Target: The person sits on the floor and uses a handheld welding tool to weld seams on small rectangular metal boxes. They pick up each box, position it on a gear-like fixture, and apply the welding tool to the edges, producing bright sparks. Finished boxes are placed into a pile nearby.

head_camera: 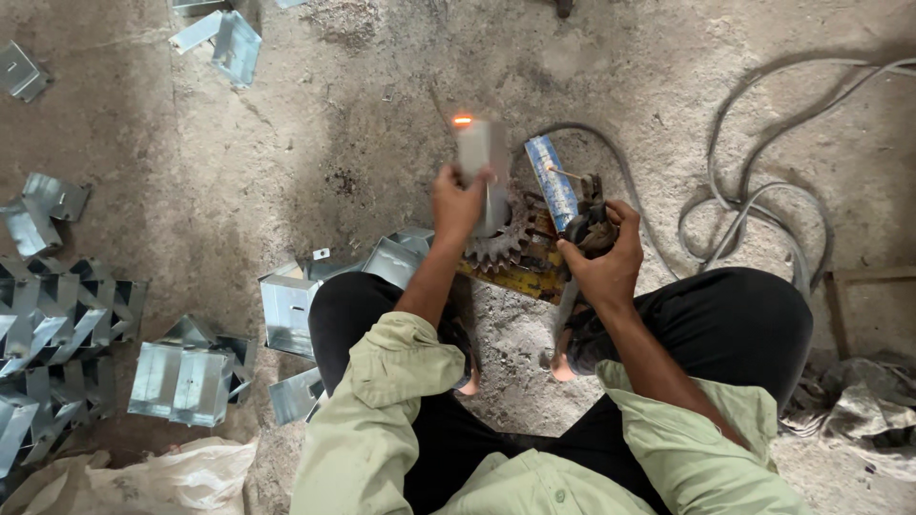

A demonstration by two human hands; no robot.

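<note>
On the dusty concrete floor (286, 172), a person sits cross-legged in black trousers and a pale green shirt. The left hand (458, 202) has its fingers closed round the lower end of a folded grey sheet-metal bracket (480, 153), holding it upright over a toothed steel gear wheel (501, 238) that serves as a rest; a small orange glow (462, 120) shows at the bracket's top corner. The right hand (603, 257) is wrapped tight about a dark clamp-type electrode holder (587, 215), whose thin rod (565, 173) reaches toward a blue and white flat strip (551, 181) leaning beside the gear. Grey cable (754, 181) loops across the floor to the right.

Heaps of similar folded metal brackets (67, 324) lie well apart on the left, with a few more (291, 310) just beside the left knee.

Several risks seem real. Both hands are bare, and the left one grips the bracket near its glowing corner, so heat creeping down the thin metal could burn the fingers and make them let go. The rod tip could strike the strip or the gear by accident. Sparks could land on the trousers, and the slack cable could snag a foot.
</note>
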